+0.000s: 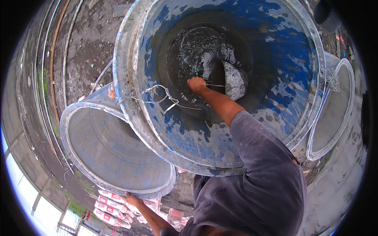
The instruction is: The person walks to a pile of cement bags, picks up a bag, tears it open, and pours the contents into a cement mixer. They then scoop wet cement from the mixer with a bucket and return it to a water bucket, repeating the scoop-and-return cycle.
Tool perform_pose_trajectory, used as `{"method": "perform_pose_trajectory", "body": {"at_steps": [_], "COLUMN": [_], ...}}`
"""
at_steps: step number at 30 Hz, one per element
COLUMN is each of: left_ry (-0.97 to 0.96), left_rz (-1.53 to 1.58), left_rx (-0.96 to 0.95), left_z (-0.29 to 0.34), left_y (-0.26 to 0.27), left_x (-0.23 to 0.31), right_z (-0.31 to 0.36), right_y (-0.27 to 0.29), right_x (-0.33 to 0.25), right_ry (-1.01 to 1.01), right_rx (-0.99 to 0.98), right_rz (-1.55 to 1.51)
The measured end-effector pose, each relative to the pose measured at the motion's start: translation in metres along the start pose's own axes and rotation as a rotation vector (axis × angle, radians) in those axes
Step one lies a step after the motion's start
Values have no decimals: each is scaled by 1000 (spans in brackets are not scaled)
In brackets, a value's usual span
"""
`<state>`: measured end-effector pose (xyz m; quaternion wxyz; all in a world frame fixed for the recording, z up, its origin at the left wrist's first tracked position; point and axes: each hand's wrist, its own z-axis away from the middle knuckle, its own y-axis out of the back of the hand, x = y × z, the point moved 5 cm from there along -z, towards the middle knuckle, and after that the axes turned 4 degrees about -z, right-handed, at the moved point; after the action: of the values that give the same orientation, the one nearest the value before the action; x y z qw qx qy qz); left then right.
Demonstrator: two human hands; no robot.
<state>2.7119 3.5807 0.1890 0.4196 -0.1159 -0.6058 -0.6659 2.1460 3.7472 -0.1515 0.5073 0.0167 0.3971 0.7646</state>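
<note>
My right hand [196, 85] reaches down inside a large blue drum [291, 59] and is closed around a thin wire handle [215, 85]. That handle runs to a tipped bucket [235, 80] crusted with pale grey, lying in the dark wet liquid [197, 43] at the drum's bottom. My left hand [132, 199] is down at the lower left, at the near rim of a smaller drum [106, 145], its fingers hooked at that rim. A loop of pale wire [165, 94] hangs over the large drum's left wall.
Stacked white and red bags [112, 208] lie below the smaller drum. Another grey-lined drum [334, 110] leans on the right. Long pipes [70, 51] run along the dirt ground at left. A dark rounded object [327, 16] stands at the upper right.
</note>
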Motion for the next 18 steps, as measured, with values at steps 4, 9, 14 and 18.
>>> {"method": "perform_pose_trajectory", "body": {"at_steps": [4,9,14,18], "left_ry": [51,70,93,91], "left_rz": [-8,-71,-87,-75], "left_rx": [20,77,77,119], "left_z": [1,6,14,16], "left_y": [-1,-4,-12,-11], "left_x": [1,8,18,19], "right_z": [-9,-33,-38,-29], "right_y": [-24,-22,-12,10], "right_x": [-30,-21,-12,2], "right_ry": [86,-17,-116,-195], "right_rx": [-84,77,140,190], "right_rz": [-24,-57,-109,-252]}}
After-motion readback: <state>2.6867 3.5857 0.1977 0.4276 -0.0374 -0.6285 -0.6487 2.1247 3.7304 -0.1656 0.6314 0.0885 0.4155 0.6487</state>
